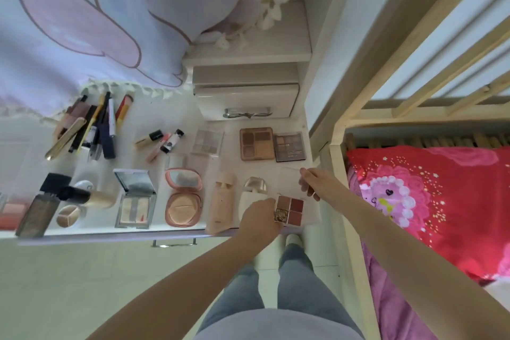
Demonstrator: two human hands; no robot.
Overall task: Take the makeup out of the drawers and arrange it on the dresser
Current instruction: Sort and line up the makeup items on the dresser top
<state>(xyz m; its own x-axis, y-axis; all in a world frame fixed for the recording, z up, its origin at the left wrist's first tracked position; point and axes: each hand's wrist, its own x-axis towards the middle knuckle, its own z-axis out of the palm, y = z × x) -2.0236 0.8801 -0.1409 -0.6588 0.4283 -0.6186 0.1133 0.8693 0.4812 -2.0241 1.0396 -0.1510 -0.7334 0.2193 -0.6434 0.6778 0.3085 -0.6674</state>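
My left hand point(260, 219) grips the left side of a small four-pan eyeshadow palette point(291, 208) with reddish-brown shades, at the front right corner of the white dresser top point(215, 165). My right hand point(311, 183) pinches the raised clear lid point(289, 179) of that palette, holding it open. Makeup lies in rows on the dresser: two brown eyeshadow palettes point(256, 143) at the back right, a pale palette point(207, 141), a pink open compact point(183, 197), a silver mirrored compact point(135, 199), two beige tubes point(222, 203), lipsticks and pencils point(91, 127) at the back left.
A small drawer unit with a bow handle point(247, 112) stands at the dresser's back right. A drawer handle point(174, 243) shows below the front edge. A wooden bed frame point(342, 174) with a red pillow point(430, 196) is close on the right. A pink curtain point(82, 22) hangs behind.
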